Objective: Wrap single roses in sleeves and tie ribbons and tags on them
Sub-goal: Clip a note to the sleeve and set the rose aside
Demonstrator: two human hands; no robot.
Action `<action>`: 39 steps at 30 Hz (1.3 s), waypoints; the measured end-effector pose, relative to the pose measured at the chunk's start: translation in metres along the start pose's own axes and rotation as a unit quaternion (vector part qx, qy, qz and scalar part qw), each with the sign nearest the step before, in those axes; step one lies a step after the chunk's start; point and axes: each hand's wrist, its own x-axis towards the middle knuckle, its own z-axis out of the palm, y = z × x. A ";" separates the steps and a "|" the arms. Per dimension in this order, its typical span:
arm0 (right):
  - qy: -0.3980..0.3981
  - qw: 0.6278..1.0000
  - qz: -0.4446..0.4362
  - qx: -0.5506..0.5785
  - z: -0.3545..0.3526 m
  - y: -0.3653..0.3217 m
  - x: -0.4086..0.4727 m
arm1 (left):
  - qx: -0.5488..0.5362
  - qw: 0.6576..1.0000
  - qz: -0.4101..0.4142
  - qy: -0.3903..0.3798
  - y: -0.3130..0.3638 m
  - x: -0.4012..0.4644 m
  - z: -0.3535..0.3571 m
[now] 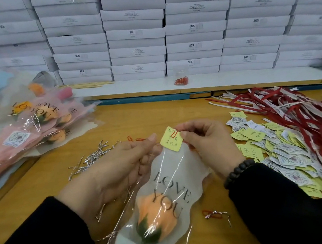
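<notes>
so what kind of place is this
Probably a small gift-packing workshop or stockroom: stacked white cardboard boxes line the back, finished pink-sleeved roses pile up on the yellow wooden table, and loose red and white ribbons lie ready.
</notes>
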 end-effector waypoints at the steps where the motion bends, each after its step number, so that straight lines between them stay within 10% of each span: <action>1: 0.016 1.000 0.005 -0.006 -0.004 -0.001 0.001 | 0.016 0.999 -0.014 -0.046 0.003 -0.004 -0.003; 11: 0.124 0.992 0.011 -0.028 -0.036 0.003 0.013 | 0.144 0.943 -0.052 -0.296 -0.008 -0.008 0.009; 17: 0.153 0.969 -0.102 -0.166 -0.027 -0.007 0.010 | -0.014 0.994 -0.025 -0.102 -0.001 -0.006 0.005; 20: -0.035 0.989 0.020 -0.141 -0.013 -0.023 -0.002 | -0.053 0.998 -0.018 0.010 0.001 -0.003 -0.002; 25: -0.334 0.914 0.166 -0.161 0.012 -0.030 -0.022 | -0.051 0.996 0.017 0.075 -0.001 0.004 -0.011; 39: -0.137 0.981 0.135 0.000 0.015 -0.014 -0.018 | -0.004 0.998 0.068 -0.013 -0.005 0.007 -0.005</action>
